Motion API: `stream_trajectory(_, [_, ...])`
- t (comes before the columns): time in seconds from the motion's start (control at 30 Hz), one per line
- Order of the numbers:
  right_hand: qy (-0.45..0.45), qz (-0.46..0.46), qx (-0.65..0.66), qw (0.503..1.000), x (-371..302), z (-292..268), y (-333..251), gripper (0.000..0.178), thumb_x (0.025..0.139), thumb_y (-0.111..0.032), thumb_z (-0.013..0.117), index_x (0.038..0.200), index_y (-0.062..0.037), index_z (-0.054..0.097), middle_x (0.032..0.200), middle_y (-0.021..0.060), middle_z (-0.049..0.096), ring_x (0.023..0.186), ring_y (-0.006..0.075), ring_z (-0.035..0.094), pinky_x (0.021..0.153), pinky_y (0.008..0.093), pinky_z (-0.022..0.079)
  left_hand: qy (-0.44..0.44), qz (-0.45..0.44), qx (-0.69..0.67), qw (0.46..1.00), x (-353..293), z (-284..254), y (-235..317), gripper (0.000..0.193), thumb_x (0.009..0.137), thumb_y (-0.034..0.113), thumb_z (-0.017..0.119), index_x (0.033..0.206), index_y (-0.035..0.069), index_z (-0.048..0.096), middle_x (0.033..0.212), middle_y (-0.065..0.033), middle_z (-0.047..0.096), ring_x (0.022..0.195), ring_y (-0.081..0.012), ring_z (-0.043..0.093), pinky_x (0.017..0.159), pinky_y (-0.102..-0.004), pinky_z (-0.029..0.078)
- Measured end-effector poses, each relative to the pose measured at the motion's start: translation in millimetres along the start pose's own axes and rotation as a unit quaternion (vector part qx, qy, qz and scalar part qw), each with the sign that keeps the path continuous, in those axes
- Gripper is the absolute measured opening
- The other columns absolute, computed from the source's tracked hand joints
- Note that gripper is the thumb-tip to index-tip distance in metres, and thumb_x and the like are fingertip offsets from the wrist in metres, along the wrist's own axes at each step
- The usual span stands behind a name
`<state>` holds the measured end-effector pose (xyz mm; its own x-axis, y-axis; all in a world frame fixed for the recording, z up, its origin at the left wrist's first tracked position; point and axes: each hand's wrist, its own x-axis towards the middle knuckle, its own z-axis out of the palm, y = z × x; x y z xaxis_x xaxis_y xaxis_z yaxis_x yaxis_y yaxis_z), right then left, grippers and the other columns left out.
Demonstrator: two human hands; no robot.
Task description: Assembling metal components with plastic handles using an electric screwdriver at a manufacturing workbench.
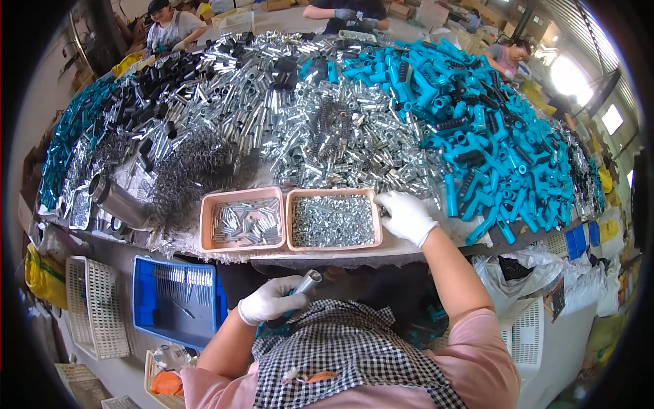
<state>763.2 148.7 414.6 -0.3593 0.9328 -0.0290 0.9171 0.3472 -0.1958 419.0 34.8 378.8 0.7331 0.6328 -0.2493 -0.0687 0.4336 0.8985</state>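
My left hand [271,300], in a white glove, is closed round a teal-handled piece with a shiny metal tube [308,281] sticking up and to the right. Most of its teal body is hidden by the glove and the apron. At the right end of a pink tray of small metal bits [332,221], my gloved right hand [407,217] reaches toward a heap of silver metal fittings [347,136]. Its thumb and fingers are apart, and nothing shows between them. Beside that tray stands another pink tray [204,225] with short metal pins.
Teal gun-shaped handles [490,150] pile up at the right. Dark springs [194,167] and a metal cylinder [122,201] lie at the left. Below the table edge is a blue crate [146,300] with metal rods, beside a white basket [102,310]. Several people work across the table.
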Motion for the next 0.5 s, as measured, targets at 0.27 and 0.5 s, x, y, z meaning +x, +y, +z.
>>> stream_trajectory(0.27, [0.128, 0.030, 0.133, 0.982, -9, 35, 38, 0.014, 0.079, -0.021, 0.073, 0.081, -0.0068, 0.070, 0.083, 0.0114, 0.070, 0.079, 0.0320, 0.068, 0.069, 0.0409, 0.052, -0.019, 0.079, 0.089, 0.993, 5, 15, 16, 0.033, 0.102, 0.033, 0.056, 0.110, 0.001, 0.060, 0.082, -0.0008, 0.057, 0.070, -0.0085, 0.053, 0.063, -0.0253, 0.045])
stream_trajectory(0.5, [0.257, 0.068, 0.477, 0.838, -55, -14, -11, 0.012, 0.078, 0.008, 0.063, 0.087, 0.0011, 0.067, 0.077, 0.0058, 0.068, 0.067, 0.0109, 0.062, 0.060, 0.0260, 0.049, 0.103, 0.129, 0.282, 0.945, 3, 51, 30, 0.034, 0.099, 0.021, 0.054, 0.126, -0.001, 0.056, 0.090, -0.0183, 0.068, 0.082, -0.0287, 0.068, 0.076, -0.0377, 0.053])
